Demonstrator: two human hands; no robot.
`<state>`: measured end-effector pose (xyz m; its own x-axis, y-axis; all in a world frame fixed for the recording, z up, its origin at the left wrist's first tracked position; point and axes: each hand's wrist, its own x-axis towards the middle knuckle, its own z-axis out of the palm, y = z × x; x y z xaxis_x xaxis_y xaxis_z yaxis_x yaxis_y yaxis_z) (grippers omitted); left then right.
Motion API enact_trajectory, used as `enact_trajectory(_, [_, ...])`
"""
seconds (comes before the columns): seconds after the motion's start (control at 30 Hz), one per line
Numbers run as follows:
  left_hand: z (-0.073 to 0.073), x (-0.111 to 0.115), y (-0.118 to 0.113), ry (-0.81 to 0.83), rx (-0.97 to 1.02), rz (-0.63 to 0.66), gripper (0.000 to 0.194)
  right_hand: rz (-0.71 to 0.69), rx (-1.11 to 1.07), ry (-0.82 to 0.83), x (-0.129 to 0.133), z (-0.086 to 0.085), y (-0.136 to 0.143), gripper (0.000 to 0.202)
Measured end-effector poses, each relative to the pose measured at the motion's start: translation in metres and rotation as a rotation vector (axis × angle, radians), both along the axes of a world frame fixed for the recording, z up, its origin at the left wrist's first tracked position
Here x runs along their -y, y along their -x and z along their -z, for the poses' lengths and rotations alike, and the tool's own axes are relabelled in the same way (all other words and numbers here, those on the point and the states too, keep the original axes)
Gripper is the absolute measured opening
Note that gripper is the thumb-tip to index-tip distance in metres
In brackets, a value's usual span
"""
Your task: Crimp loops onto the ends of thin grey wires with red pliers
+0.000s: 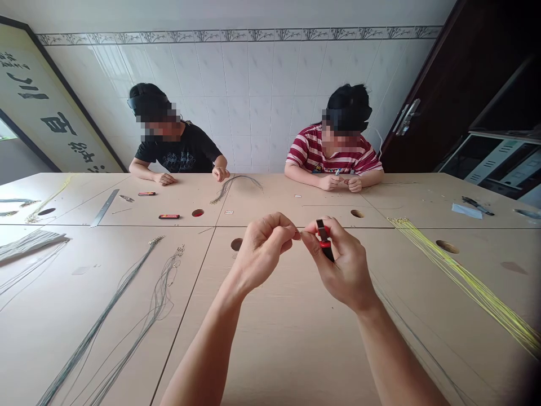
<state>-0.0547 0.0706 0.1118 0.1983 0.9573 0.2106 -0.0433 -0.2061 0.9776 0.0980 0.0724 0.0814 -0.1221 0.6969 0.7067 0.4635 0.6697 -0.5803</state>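
Both of my hands are raised over the middle of the table, their fingertips nearly touching. My left hand [270, 245] is closed in a pinch on something too small to make out. A black and red tool [324, 242], perhaps a lighter or cutter, sits in my right hand [340, 262], whose thumb and forefinger also pinch near the left fingertips. Grey cords [107, 310] with metal ends lie left of my hands, beside a looser grey bundle [156, 310]. Yellow cords [456, 273] stretch across the table at the right.
Two people sit across the table [274, 316], one in a black shirt [181, 149], one in a striped shirt [313, 149]. Between us lie a metal ruler [105, 208], red and black objects [169, 216] and a dark cord bundle [224, 190]. Pliers [477, 206] lie far right.
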Motion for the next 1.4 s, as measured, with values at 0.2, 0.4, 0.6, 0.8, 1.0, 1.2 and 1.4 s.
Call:
enact_trajectory(0.2, [0.0009, -0.0006, -0.0003, -0.003, -0.002, -0.01, 0.015, -0.001, 0.012, -0.027, -0.0002, 0.0003, -0.0001, 0.011])
enact_trajectory(0.4, [0.0035, -0.0026, 0.0011, -0.009, -0.003, -0.017, 0.014, -0.015, 0.016, -0.038, -0.001, 0.0001, -0.0005, 0.01])
enact_trajectory(0.6, [0.0035, -0.0032, 0.0021, -0.051, 0.013, 0.011, 0.017, -0.021, 0.014, -0.026, -0.0004, 0.0001, -0.001, 0.009])
enact_trajectory(0.8, [0.0024, -0.0026, 0.002, -0.058, -0.014, 0.001, 0.017, -0.022, 0.014, -0.019, 0.0004, -0.0004, 0.0, 0.008])
enact_trajectory(1.0, [0.002, -0.0017, 0.0027, -0.055, -0.029, 0.001, 0.017, -0.016, 0.002, -0.008, 0.0001, -0.0004, 0.0004, 0.009])
enact_trajectory(1.2, [0.0014, -0.0019, 0.002, -0.066, -0.019, 0.007, 0.018, -0.027, -0.01, 0.001, 0.0004, 0.0, 0.0009, 0.01])
enact_trajectory(1.4, [0.0025, -0.003, 0.0043, -0.051, -0.036, -0.051, 0.015, -0.069, -0.029, 0.045, 0.0005, -0.0005, 0.002, 0.008])
